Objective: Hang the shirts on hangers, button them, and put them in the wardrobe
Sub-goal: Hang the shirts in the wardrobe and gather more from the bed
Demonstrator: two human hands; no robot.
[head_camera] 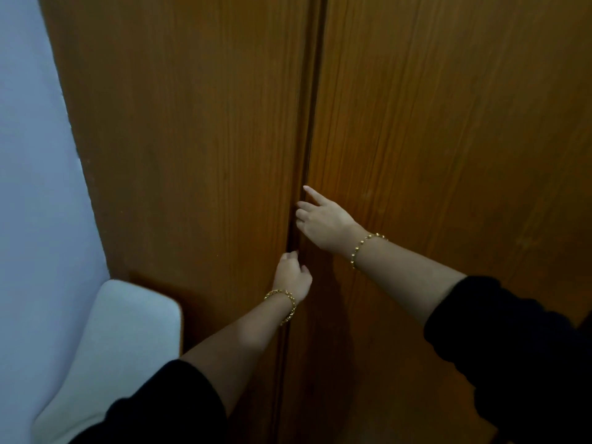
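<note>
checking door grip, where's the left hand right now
In the head view, the left hand is low and central at the wardrobe door seam, just below the right hand.

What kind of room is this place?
Probably a bedroom, facing a wardrobe. A tall wooden left door and right door meet at a narrow seam, where the left hand and right hand reach. A pale wall stands beside them, with something white and padded below.

Most fingertips of the left hand (292,277) and right hand (323,224) hidden in the dark seam between wardrobe doors (192,139)
</note>
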